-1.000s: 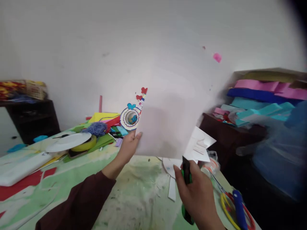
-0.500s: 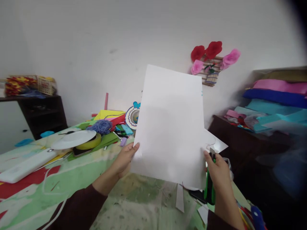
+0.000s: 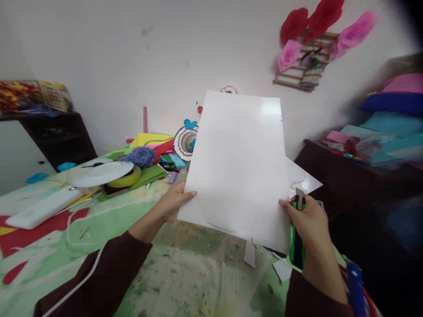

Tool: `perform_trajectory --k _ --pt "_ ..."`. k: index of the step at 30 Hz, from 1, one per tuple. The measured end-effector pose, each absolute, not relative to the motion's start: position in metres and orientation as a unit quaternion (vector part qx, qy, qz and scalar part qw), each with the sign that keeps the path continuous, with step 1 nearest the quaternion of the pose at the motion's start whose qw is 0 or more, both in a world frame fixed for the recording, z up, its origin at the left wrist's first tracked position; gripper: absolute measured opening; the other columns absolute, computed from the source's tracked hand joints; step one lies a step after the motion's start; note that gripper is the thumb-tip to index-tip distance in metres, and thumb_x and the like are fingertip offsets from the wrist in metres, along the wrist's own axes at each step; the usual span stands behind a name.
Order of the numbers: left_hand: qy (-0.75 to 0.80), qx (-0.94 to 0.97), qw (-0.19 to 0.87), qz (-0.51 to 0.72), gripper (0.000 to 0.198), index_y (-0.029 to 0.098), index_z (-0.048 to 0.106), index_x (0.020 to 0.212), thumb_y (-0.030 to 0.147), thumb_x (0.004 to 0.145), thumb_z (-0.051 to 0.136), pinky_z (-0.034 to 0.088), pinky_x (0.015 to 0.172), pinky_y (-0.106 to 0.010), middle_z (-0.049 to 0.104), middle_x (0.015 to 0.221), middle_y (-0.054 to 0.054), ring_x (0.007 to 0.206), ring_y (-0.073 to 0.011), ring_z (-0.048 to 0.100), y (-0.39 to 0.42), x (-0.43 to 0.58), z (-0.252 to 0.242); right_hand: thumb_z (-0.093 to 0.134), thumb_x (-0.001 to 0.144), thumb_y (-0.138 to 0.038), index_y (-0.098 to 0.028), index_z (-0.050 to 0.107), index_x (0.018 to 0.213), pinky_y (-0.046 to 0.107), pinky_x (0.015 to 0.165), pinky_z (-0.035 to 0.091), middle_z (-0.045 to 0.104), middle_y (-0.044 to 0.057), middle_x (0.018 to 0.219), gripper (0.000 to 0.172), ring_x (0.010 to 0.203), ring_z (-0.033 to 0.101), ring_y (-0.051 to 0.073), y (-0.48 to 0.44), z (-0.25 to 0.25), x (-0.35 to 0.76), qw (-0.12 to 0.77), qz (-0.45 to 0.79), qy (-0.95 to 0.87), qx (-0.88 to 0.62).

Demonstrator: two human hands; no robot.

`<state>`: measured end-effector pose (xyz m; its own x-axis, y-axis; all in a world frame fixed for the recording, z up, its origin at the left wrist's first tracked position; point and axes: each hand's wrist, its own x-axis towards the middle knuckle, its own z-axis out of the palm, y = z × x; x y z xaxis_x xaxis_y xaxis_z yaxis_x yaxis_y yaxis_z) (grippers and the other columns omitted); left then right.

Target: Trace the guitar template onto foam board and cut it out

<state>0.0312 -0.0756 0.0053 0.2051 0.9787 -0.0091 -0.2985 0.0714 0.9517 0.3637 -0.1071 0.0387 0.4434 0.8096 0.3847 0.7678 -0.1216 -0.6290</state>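
Observation:
I hold a large white sheet of paper (image 3: pixel 241 163) upright in front of me with both hands. My left hand (image 3: pixel 173 204) pinches its lower left edge. My right hand (image 3: pixel 307 220) grips the lower right edge and also holds a green and black utility knife (image 3: pixel 297 233) with its blade tip pointing up. A second white sheet (image 3: pixel 304 178) with cut shapes shows behind the right edge. Both sleeves are dark maroon.
The green-stained table (image 3: pixel 185 277) carries a white plate on a yellow tape roll (image 3: pixel 109 176), blue yarn (image 3: pixel 142 156), coloured foam sheets, a decorated round craft (image 3: pixel 185 141) and a white tray (image 3: pixel 42 209). Paper flowers (image 3: pixel 313 35) hang on the wall. A dark shelf (image 3: pixel 350 171) with coloured rolls stands right.
The sheet went from blurred and moving to held steady by both hands. My right hand came up from the table with the knife to the sheet's right edge. The view tilted down slightly.

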Motion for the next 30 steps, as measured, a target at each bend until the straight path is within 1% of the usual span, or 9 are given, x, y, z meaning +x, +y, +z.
perform_trajectory --k 5,9,12,16,19,21,23,27,30 --pt "0.404 0.479 0.610 0.485 0.061 0.013 0.058 0.113 0.032 0.059 0.078 0.050 0.074 -0.034 0.069 0.103 -0.011 0.090 -0.0273 0.065 -0.071 0.028 0.001 0.064 0.065 -0.042 -0.021 0.051 0.071 0.028 0.050 0.038 0.053 -0.004 0.049 0.026 0.043 0.053 0.016 -0.109 0.041 0.358 0.407 0.022 -0.528 -0.745" --pt "0.424 0.535 0.604 0.412 0.062 0.016 0.055 0.117 0.041 0.064 0.074 0.051 0.069 -0.032 0.065 0.112 -0.013 0.098 -0.0290 0.062 -0.070 0.021 0.001 0.065 0.064 -0.039 -0.021 0.050 0.072 0.028 0.049 0.038 0.052 -0.005 0.051 0.025 0.042 0.052 0.015 -0.107 0.038 0.362 0.414 0.034 -0.526 -0.742" --pt "0.443 0.576 0.576 0.375 0.062 0.018 0.054 0.120 0.043 0.066 0.072 0.051 0.069 -0.033 0.064 0.114 -0.012 0.101 -0.0306 0.061 -0.069 0.015 0.001 0.064 0.065 -0.038 -0.021 0.049 0.072 0.028 0.048 0.039 0.051 -0.005 0.052 0.024 0.041 0.051 0.014 -0.105 0.035 0.362 0.405 0.046 -0.527 -0.746" --pt "0.461 0.595 0.534 0.385 0.055 0.017 0.059 0.114 0.040 0.065 0.072 0.052 0.070 -0.034 0.067 0.108 -0.012 0.095 -0.0303 0.063 -0.066 0.014 -0.001 0.063 0.066 -0.038 -0.021 0.049 0.072 0.028 0.049 0.039 0.052 -0.004 0.055 0.023 0.043 0.051 0.014 -0.102 0.033 0.360 0.399 0.062 -0.527 -0.748" --pt "0.456 0.597 0.513 0.416 0.046 0.017 0.065 0.105 0.034 0.063 0.075 0.052 0.070 -0.031 0.069 0.105 -0.011 0.091 -0.0281 0.064 -0.065 0.015 -0.001 0.062 0.066 -0.038 -0.021 0.048 0.071 0.028 0.051 0.039 0.053 -0.003 0.057 0.023 0.047 0.051 0.014 -0.099 0.031 0.359 0.397 0.059 -0.537 -0.742" --pt "0.455 0.577 0.524 0.431 0.044 0.018 0.067 0.101 0.031 0.061 0.077 0.052 0.067 -0.028 0.069 0.104 -0.010 0.088 -0.0262 0.065 -0.066 0.015 0.002 0.062 0.065 -0.038 -0.021 0.048 0.071 0.028 0.050 0.039 0.052 -0.003 0.057 0.023 0.048 0.050 0.014 -0.098 0.029 0.361 0.404 0.067 -0.543 -0.733" --pt "0.448 0.543 0.559 0.438 0.042 0.018 0.067 0.099 0.032 0.061 0.078 0.052 0.064 -0.027 0.070 0.100 -0.009 0.083 -0.0237 0.065 -0.068 0.014 0.006 0.062 0.065 -0.038 -0.021 0.048 0.071 0.027 0.047 0.039 0.050 -0.004 0.057 0.023 0.045 0.049 0.013 -0.098 0.027 0.362 0.422 0.102 -0.543 -0.719" --pt "0.446 0.461 0.613 0.462 0.037 0.015 0.068 0.092 0.036 0.063 0.077 0.051 0.059 -0.025 0.072 0.084 -0.007 0.066 -0.0170 0.064 -0.070 0.008 0.016 0.062 0.065 -0.035 -0.021 0.046 0.073 0.024 0.041 0.038 0.046 -0.007 0.054 0.023 0.041 0.046 0.011 -0.098 0.025 0.363 0.442 0.180 -0.548 -0.687" --pt "0.447 0.447 0.609 0.479 0.040 0.015 0.067 0.094 0.033 0.061 0.079 0.051 0.061 -0.025 0.072 0.081 -0.005 0.066 -0.0155 0.064 -0.070 0.004 0.020 0.062 0.066 -0.034 -0.021 0.045 0.074 0.024 0.039 0.037 0.045 -0.008 0.053 0.023 0.039 0.045 0.011 -0.098 0.024 0.360 0.431 0.203 -0.564 -0.675"
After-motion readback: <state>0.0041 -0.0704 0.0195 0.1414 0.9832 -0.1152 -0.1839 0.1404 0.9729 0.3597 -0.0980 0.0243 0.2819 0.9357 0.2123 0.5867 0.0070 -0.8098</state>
